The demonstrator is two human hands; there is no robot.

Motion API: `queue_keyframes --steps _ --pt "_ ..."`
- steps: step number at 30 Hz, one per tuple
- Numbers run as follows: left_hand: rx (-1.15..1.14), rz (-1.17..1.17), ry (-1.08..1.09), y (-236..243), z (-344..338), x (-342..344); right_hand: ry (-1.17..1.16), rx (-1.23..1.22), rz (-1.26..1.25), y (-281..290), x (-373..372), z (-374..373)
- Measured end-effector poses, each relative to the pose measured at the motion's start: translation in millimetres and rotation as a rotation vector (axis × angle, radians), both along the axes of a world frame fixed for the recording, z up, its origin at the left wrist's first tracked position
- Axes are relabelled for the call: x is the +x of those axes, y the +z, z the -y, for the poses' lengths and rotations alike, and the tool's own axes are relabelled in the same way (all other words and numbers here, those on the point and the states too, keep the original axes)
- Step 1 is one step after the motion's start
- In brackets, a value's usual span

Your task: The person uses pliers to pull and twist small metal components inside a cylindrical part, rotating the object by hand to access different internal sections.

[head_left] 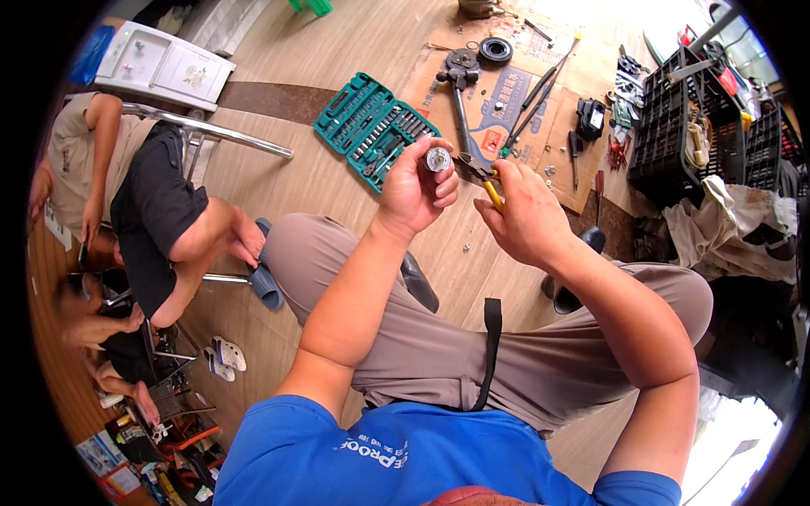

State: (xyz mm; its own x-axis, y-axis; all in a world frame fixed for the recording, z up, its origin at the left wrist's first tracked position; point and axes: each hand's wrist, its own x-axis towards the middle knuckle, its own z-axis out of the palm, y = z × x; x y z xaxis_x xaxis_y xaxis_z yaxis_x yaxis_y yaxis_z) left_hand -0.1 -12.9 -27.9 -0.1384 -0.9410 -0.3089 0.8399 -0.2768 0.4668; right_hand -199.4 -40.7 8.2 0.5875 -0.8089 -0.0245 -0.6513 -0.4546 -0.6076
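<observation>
My left hand (407, 190) is closed around a small round silver metal part (438, 159), its circular end facing up. Just to the right, my right hand (527, 207) grips pliers with yellow handles (492, 195), their dark jaws beside the metal part; whether they touch it I cannot tell. Beyond my hands an open teal socket set case (353, 114) lies on the floor. A hammer (460, 105), long black-handled cutters (531, 101) and a black ring (496, 50) lie on a cardboard sheet (591, 84).
Two seated people (152, 219) are at my left, near a chrome bar (245, 141) and a white cabinet (160, 72). Black plastic crates (675, 118) with a crumpled cloth (738, 219) stand at the right. Scattered tools (624, 118) and white clogs (226, 358) lie on the floor (295, 67).
</observation>
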Motion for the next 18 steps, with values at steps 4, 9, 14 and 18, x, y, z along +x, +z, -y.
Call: queue_keyframes --steps 4,9,14,18 --pt "-0.009 0.015 0.006 0.9 -0.9 -0.2 0.015 0.004 0.007 0.5 0.5 -0.1" --pt "-0.005 0.027 -0.006 -2.2 -0.1 -1.1 0.02 0.023 0.024 0.1 -0.2 -1.3" --pt "-0.002 0.067 0.035 -1.5 0.4 -4.1 0.026 0.005 0.025 0.5 1.1 -2.9" --pt "-0.007 0.105 0.051 -1.4 0.4 -7.9 0.035 -0.046 0.029 -1.6 0.3 -3.2"
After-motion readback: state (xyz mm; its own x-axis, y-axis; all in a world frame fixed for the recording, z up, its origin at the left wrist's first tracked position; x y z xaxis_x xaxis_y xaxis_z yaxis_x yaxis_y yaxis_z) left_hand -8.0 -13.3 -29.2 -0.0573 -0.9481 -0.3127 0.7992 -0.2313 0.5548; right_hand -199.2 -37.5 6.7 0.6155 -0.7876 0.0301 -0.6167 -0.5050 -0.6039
